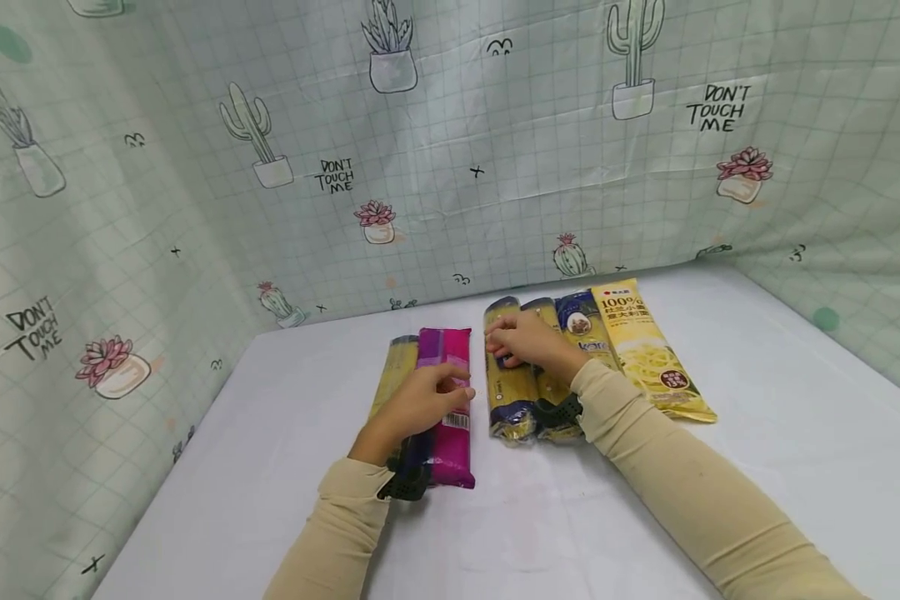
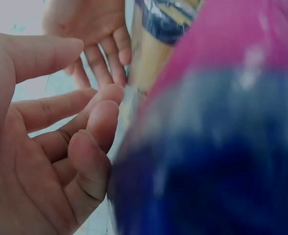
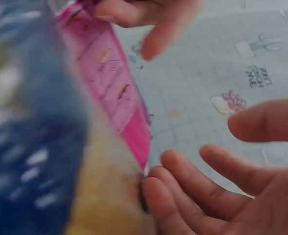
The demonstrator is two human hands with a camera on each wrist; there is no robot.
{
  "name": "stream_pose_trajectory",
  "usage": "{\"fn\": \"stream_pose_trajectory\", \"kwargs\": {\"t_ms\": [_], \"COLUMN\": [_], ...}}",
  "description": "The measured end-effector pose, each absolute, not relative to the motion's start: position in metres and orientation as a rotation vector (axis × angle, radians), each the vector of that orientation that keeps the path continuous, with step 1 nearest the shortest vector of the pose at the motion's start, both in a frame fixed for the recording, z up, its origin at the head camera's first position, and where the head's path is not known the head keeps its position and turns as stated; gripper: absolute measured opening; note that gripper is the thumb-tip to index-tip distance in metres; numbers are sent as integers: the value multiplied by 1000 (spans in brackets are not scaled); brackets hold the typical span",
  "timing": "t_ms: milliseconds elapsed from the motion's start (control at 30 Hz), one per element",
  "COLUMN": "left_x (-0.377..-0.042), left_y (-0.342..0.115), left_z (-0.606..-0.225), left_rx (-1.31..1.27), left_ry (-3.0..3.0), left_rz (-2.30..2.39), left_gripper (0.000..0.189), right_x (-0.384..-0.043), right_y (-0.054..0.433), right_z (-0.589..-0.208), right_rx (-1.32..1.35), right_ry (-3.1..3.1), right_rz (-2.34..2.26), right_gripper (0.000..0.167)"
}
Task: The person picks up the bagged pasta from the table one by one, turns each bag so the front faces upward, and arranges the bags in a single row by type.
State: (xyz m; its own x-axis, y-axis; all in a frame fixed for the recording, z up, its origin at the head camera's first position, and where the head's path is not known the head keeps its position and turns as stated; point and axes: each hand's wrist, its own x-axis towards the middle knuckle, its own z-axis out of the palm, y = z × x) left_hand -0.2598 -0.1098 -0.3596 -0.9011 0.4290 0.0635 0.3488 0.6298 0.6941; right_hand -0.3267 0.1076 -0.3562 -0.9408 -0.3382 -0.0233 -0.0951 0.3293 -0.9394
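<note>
My left hand [image 1: 420,404] is over a magenta packet [image 1: 452,454] and a yellow-and-dark-blue pasta packet [image 1: 397,362] lying side by side. In the left wrist view, the fingers of the left hand [image 2: 51,142] are loosely bent with nothing between them, the lower fingertips right at the packet's edge. My right hand [image 1: 534,340] hovers over two clear pasta packets with blue ends, the left one [image 1: 512,387] and its neighbour [image 1: 543,310]. Seen from the right wrist, the right hand [image 3: 222,196] has relaxed, spread fingers holding nothing, fingertips beside the packet's edge.
To the right of those packets lie a blue pasta packet [image 1: 587,329] and a yellow pasta packet [image 1: 645,358], side by side. A narrow strip of white tabletop [image 1: 480,367] separates the two groups. Behind the table hangs a cactus-print cloth [image 1: 450,225], which also runs along both sides.
</note>
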Motion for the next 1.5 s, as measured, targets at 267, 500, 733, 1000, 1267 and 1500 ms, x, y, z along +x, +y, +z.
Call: {"fn": "stream_pose_trajectory", "kwargs": {"t_ms": [267,500,733,1000,1267,1500], "left_x": [-261,-257,-257,-258,-257,-256], "left_y": [-121,-131,-139,-145,-149,-150], "left_z": [-361,-364,-365,-365,-363,-363], "left_rx": [550,496,504,479,414,317], "left_ry": [2789,2859,2933,2945,2912,2915], "left_rz": [1187,1162,1057,1001,1024,974], "left_gripper": [26,16,20,20,16,29], "right_x": [-328,-333,-333,-332,-330,-328], "right_y": [103,99,95,83,72,62], "right_z": [-351,-357,-360,-359,-362,-369], "right_rx": [-386,-316,-302,-291,-345,-369], "right_ry": [2237,2190,2188,2264,2305,2512], "right_rz": [-1713,-1750,-1775,-1727,-1682,-1533], "right_gripper": [36,36,40,41,37,32]}}
